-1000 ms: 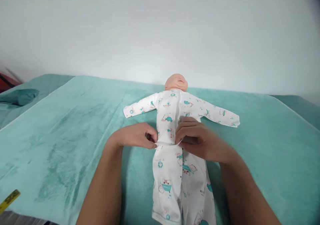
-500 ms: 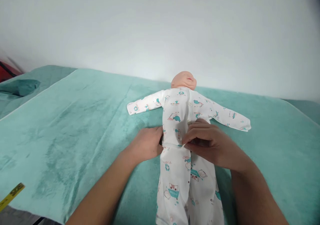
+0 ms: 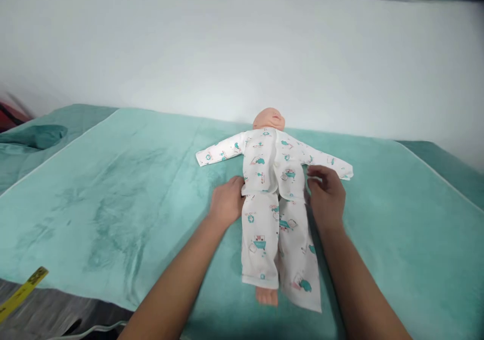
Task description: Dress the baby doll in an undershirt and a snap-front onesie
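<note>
A baby doll (image 3: 269,118) lies on its back, dressed in a white printed baby shirt (image 3: 259,161) and matching pants (image 3: 260,259). Its sleeves stretch out to both sides, and one bare foot (image 3: 266,295) sticks out of the left pant leg. My left hand (image 3: 228,201) rests against the left side of the doll at the shirt's hem; its fingertips are hidden along the cloth. Beside the shirt's right edge is my right hand (image 3: 327,193), fingers loosely bent and apart, with nothing visible in it. The shirt front hangs slightly parted near the hem.
A green plush cover (image 3: 151,178) lies under the doll, with a fold (image 3: 34,137) at the far left. Behind it stands a white wall (image 3: 227,52). A yellow tape strip (image 3: 24,293) and a pale cable (image 3: 94,328) show at the lower left.
My right hand has let go of the shirt's front hem and moved right, to the doll's side. My left hand stays at the waist. The view has shifted, showing the pant cuffs and a foot.
</note>
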`<state>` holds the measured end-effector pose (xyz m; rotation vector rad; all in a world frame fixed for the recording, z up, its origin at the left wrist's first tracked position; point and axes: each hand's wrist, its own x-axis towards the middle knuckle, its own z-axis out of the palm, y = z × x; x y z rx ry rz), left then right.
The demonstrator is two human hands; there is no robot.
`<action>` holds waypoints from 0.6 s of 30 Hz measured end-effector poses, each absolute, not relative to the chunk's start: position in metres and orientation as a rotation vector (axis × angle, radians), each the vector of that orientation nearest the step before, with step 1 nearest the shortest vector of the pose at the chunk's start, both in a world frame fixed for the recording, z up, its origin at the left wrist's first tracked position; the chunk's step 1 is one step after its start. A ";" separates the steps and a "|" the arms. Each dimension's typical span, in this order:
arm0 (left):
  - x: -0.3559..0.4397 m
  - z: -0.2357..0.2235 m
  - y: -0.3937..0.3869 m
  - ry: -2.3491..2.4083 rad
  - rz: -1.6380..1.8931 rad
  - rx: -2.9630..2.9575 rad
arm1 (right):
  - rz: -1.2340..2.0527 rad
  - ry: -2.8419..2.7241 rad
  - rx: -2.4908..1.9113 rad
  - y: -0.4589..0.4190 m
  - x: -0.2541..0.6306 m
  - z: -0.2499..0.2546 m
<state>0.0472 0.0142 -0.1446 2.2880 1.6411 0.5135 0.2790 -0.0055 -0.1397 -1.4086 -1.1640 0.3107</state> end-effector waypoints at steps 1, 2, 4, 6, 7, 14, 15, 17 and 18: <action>0.048 -0.146 0.013 1.665 0.547 2.250 | 0.327 -1.155 -1.508 -0.014 0.288 -0.150; 0.050 -0.147 0.011 1.691 0.589 2.198 | 0.333 -1.170 -1.597 -0.024 0.295 -0.159; 0.054 -0.150 0.006 1.741 0.675 2.080 | 0.252 -1.228 -1.716 -0.047 0.301 -0.169; 0.059 -0.152 0.003 1.788 0.738 1.986 | 0.210 -1.346 -1.777 -0.073 0.296 -0.170; 0.061 -0.153 0.001 1.807 0.758 1.961 | 0.232 -1.391 -1.798 -0.086 0.290 -0.168; 0.069 -0.156 0.000 1.874 0.783 1.882 | 0.898 -1.020 -1.672 -0.159 0.242 -0.151; 0.070 -0.156 -0.001 1.875 0.781 1.870 | 0.984 -0.990 -1.622 -0.165 0.237 -0.151; 0.070 -0.155 -0.002 1.858 0.777 1.853 | 1.104 -0.932 -1.536 -0.172 0.228 -0.152; 0.070 -0.154 -0.003 1.846 0.777 1.844 | 1.141 -0.917 -1.507 -0.173 0.225 -0.152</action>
